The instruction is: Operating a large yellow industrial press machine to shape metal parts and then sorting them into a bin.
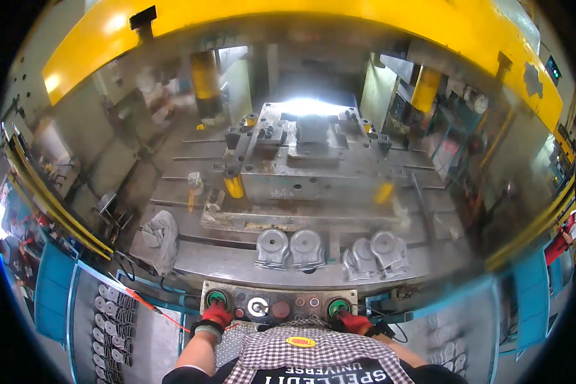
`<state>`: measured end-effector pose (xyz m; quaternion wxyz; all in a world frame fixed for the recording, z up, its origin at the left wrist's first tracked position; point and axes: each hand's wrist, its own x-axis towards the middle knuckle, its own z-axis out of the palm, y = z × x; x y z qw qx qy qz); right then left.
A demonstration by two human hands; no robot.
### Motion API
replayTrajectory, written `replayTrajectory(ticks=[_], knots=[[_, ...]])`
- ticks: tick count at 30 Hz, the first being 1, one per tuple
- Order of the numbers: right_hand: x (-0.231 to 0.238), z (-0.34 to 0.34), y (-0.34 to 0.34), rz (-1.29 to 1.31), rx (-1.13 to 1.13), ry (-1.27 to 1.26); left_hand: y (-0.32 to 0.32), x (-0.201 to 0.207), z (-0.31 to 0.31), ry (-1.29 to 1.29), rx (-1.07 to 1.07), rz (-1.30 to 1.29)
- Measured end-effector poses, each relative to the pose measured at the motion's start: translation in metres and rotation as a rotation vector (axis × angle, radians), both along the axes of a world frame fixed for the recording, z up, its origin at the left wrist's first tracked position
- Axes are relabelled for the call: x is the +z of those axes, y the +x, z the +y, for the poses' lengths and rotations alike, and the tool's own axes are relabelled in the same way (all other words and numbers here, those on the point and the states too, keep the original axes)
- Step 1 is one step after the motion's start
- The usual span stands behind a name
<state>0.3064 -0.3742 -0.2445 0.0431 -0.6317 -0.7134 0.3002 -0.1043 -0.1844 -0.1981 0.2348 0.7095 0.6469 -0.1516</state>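
My left hand (218,313), in a red glove, reaches onto the left green push button (216,298) of a control panel (313,298). On the panel's other end, my right hand (354,322), also red-gloved, touches the right green push button (337,307). Both hands have their fingers extended over the buttons and grip nothing; the fingertips are partly hard to make out. Beyond the panel lies a press bed with a lower die (301,168). Along the bed's front edge sit formed grey metal parts, two at the middle (272,248) and two further right (388,251).
A yellow press frame (339,14) arches overhead. Grey cloth (162,238) lies on the bed's left. Stacked metal parts (112,326) fill a blue-framed bin at left, with more parts (449,352) at right. An orange-handled rod (137,297) crosses the left bin. A red sleeve (558,246) shows far right.
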Motion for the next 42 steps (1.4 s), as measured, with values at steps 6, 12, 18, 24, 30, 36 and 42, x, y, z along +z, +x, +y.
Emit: replayTrajectory(ticks=[6,12,18,24,30,36,42], knots=[[-0.037,0.001,0.013,-0.047,0.119,-0.078,-0.004,-0.017,0.002,-0.011,0.035,-0.015],[-0.043,0.007,0.007,0.164,-0.083,-0.169,-0.009,-0.021,0.001,0.003,0.045,-0.001],[-0.070,0.001,0.016,0.093,-0.001,-0.008,-0.003,-0.013,-0.002,0.019,0.039,-0.020],[-0.055,0.001,0.014,0.120,-0.047,-0.103,-0.008,-0.023,-0.002,0.024,0.057,-0.012],[0.008,-0.005,0.006,-0.029,0.078,-0.037,0.002,-0.004,0.005,-0.028,-0.013,0.065],[0.071,-0.016,-0.007,0.088,-0.078,0.139,0.034,0.073,0.074,0.011,-0.389,-0.065],[0.013,-0.084,0.045,0.277,-0.442,-0.303,0.229,0.251,0.161,0.150,-0.235,-1.294]])
